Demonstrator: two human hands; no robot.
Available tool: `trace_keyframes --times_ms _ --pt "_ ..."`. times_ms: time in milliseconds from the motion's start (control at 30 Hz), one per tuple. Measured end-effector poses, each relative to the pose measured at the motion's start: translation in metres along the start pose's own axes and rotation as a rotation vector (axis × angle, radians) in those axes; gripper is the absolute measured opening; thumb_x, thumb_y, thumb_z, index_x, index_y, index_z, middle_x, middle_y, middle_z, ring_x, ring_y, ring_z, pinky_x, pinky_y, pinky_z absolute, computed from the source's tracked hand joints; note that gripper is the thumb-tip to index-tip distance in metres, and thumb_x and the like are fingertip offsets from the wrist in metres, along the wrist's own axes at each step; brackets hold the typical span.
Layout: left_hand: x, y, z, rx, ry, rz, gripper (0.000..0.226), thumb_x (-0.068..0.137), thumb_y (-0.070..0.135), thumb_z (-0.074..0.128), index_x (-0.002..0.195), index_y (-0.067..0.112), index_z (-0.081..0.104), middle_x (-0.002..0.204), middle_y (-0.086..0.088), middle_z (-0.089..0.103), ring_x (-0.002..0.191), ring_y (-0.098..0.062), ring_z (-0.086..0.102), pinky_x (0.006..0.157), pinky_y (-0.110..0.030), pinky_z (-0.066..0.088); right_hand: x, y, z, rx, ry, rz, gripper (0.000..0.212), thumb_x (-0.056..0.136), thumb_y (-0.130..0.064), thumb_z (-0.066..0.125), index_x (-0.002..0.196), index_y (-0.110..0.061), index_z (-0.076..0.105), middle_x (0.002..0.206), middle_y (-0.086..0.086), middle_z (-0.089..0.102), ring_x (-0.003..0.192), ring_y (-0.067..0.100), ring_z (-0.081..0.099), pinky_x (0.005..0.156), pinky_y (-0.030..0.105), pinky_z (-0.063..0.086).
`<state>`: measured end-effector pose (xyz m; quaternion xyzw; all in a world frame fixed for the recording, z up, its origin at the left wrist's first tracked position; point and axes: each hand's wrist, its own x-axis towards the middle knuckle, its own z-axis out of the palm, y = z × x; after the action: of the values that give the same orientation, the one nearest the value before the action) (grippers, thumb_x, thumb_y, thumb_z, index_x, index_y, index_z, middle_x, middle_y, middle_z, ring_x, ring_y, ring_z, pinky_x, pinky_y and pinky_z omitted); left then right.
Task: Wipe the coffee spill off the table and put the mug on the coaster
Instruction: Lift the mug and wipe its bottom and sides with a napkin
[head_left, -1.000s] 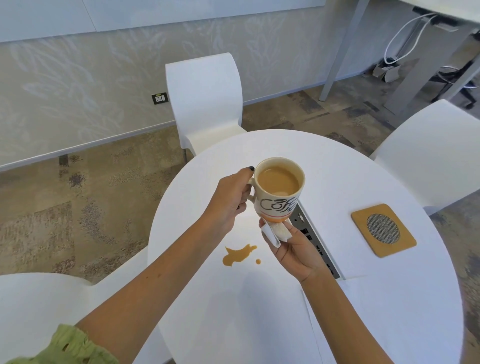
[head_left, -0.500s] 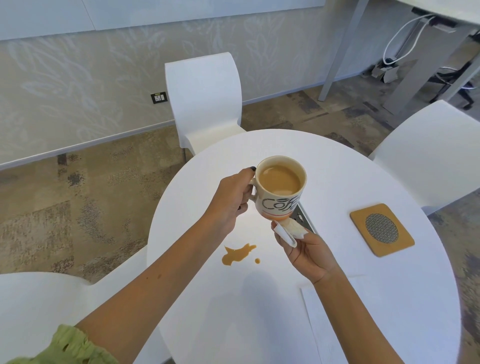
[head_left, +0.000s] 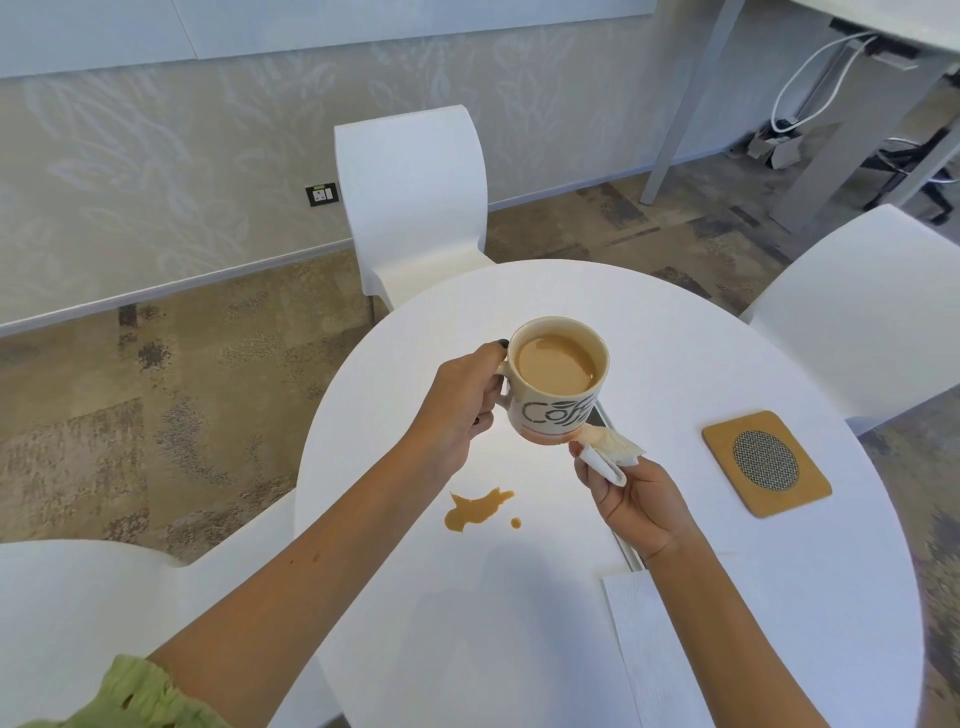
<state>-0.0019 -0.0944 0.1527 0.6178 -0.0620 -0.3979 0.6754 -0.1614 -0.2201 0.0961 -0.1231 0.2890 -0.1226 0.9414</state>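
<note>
My left hand (head_left: 457, 410) grips the handle of a cream mug (head_left: 553, 410) full of milky coffee and holds it above the round white table (head_left: 649, 332). My right hand (head_left: 631, 501) pinches a folded white tissue (head_left: 608, 452), stained brown at its tip, against the mug's lower right edge. A brown coffee spill (head_left: 475, 512) with a small drop beside it lies on the table below the mug. To the right, flat on the table, is a square tan coaster (head_left: 766, 462) with a round mesh centre.
A white sheet of paper (head_left: 649, 649) lies by my right forearm, over a slot in the tabletop. White chairs stand at the far side (head_left: 415, 197), the right (head_left: 862, 306) and the near left (head_left: 78, 623). Desk legs and cables are at the back right.
My right hand with the tissue has slid from under the mug's base to its lower right edge. The mug has tilted and shifted slightly right.
</note>
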Motion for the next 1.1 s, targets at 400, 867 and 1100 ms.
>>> trace_keyframes --times_ms 400,867,1100 --pt "0.000 -0.004 -0.009 -0.059 0.041 -0.033 0.025 0.085 0.023 0.053 0.061 0.025 0.050 0.052 0.008 0.023 0.048 -0.013 0.017 0.047 -0.025 0.016 0.016 -0.015 -0.003 0.036 -0.089 -0.013 0.031 0.083 -0.001 0.042 0.107 0.005 0.062 0.097 0.018 0.067 0.072 0.022 0.069 0.057 0.025 0.056" --pt "0.001 -0.004 -0.030 -0.060 0.099 -0.006 0.025 0.086 0.022 0.050 0.061 0.024 0.047 0.051 0.008 0.024 0.047 -0.012 0.017 0.044 -0.023 0.018 0.012 -0.018 -0.005 -0.918 0.048 -0.335 0.046 0.086 0.017 0.043 0.087 -0.016 0.075 0.098 0.002 0.074 0.088 0.017 0.066 0.066 0.025 0.056" --pt "-0.002 -0.004 -0.028 -0.041 0.089 -0.004 0.029 0.087 0.022 0.049 0.058 0.024 0.046 0.053 0.007 0.022 0.049 -0.013 0.016 0.045 -0.024 0.016 0.010 -0.008 0.004 -0.980 0.093 -0.395 0.022 0.085 0.000 0.054 0.078 -0.007 0.074 0.096 0.006 0.069 0.082 0.016 0.062 0.063 0.027 0.050"
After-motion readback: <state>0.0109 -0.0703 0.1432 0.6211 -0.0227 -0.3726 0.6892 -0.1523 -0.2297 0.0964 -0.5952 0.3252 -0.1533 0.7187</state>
